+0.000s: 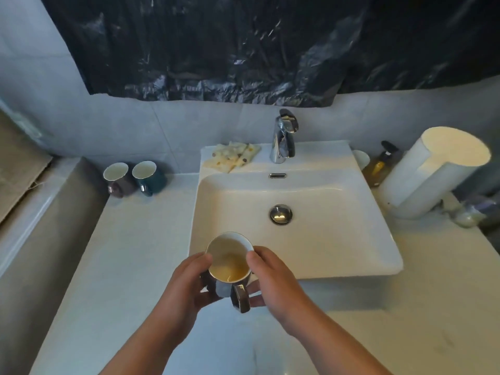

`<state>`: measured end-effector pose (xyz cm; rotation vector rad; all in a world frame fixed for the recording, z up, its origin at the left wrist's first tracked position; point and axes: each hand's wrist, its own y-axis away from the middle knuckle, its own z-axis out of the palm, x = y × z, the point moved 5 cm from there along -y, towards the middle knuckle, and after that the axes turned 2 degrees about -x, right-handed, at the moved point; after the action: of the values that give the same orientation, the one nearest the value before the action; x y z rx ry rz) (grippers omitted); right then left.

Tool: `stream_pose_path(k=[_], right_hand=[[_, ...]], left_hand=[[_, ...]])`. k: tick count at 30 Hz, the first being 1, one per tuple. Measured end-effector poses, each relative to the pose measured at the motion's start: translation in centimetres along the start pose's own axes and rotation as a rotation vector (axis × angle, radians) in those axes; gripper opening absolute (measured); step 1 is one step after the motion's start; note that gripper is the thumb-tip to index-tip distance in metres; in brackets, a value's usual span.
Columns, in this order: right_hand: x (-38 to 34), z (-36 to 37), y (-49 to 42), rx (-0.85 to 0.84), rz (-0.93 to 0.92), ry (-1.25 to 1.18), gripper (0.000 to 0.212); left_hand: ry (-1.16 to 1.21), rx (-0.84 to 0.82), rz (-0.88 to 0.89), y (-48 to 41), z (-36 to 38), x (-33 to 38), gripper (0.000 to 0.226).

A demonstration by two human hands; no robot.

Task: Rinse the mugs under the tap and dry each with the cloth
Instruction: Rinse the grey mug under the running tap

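A dark mug (230,259) with a white inside is held over the front left rim of the white sink (351,239), its handle pointing toward me. My left hand (186,285) grips its left side and my right hand (273,280) grips its right side. Yellowish liquid lies in the mug's bottom. Two more mugs stand on the counter at the back left: a purple mug (117,178) and a teal mug (148,176). The chrome tap (282,136) stands behind the basin with no water running. A folded patterned cloth (232,156) lies on the sink's back ledge, left of the tap.
A tall white cylindrical container (433,171) and an amber pump bottle (380,163) stand to the right of the sink. Small items lie at the far right edge. A black plastic sheet (243,50) covers the wall above. The white counter (130,253) spreads left of the basin.
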<state>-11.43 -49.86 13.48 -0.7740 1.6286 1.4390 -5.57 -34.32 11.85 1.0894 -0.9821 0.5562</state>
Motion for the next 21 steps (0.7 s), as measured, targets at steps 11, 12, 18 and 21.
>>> stream_pose_path(k=[11, 12, 18, 21], right_hand=[[-7.8, -11.2, -3.8, 0.321, -0.202, 0.621, 0.045], [-9.8, -12.0, -5.1, 0.358, -0.263, 0.700, 0.048], [-19.9, -14.9, -13.7, 0.454, -0.491, 1.117, 0.026], [-20.7, -15.1, -16.4, 0.388, -0.439, 1.244, 0.014]], left_hand=[[0.091, 0.045, -0.075, -5.1, 6.9, 0.2, 0.032], [0.099, 0.050, -0.066, -6.1, 7.4, 0.8, 0.030], [0.120, 0.037, -0.060, -14.1, 9.8, 2.9, 0.025], [0.143, 0.030, -0.063, -17.2, 10.6, 3.3, 0.027]])
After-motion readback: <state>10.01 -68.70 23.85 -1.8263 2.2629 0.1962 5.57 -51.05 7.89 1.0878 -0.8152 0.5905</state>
